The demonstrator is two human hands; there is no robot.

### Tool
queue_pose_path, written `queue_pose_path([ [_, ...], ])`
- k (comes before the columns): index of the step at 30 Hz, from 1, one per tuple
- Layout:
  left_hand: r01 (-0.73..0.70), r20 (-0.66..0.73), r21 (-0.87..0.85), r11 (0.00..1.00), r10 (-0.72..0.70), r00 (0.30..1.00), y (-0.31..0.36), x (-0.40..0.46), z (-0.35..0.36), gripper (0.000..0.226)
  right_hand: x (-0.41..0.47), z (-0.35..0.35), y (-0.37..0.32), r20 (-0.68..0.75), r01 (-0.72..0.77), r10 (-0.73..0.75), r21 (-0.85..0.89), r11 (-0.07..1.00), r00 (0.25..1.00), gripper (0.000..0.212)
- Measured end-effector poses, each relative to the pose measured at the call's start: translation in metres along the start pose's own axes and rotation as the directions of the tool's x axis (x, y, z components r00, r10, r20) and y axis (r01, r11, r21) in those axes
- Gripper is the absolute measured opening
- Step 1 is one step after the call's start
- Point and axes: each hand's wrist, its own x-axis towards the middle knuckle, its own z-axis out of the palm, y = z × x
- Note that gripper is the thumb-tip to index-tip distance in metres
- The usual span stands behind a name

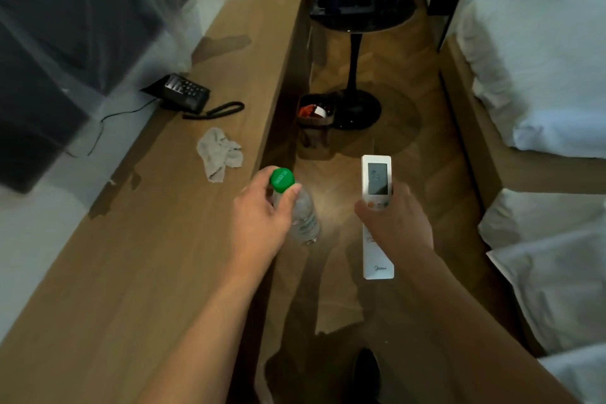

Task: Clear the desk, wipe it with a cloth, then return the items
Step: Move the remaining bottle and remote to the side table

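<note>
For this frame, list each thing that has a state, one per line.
Water bottle: capped, held by left hand beyond the desk edge.
Remote: display lit, gripped by right hand.
Cloth: crumpled on desk.
Phone: on desk.

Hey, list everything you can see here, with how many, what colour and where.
desk: one, wood, left
phone: one, black, far on desk
cloth: one, grey, crumpled on desk
bottle: one, clear, green cap, in left hand
remote: one, white, in right hand
bin: one, dark, on floor
side table: one, black, ahead
bed: white, right
left hand: grips bottle top
right hand: holds remote
</note>
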Motion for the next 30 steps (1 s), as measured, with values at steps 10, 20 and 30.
queue_pose_path([
  [10,-0.088,0.085,-0.032,0.996,0.090,0.992,0.079,0.097,0.111,0.041,0.125,-0.074,0.037,-0.058,-0.086,0.088,0.034,0.996,0.994,0.055],
  [20,-0.139,0.079,-0.004,0.990,0.139,0.987,0.078,0.267,0.197,0.046,0.299,-0.079,0.008,-0.082,-0.028,0.026,-0.032,0.999,0.996,0.053],
  [30,-0.086,0.090,-0.066,0.994,0.092,0.992,0.099,0.463,0.258,0.038,0.481,-0.093,-0.053,-0.100,0.058,-0.070,-0.119,0.991,0.993,0.055],
])
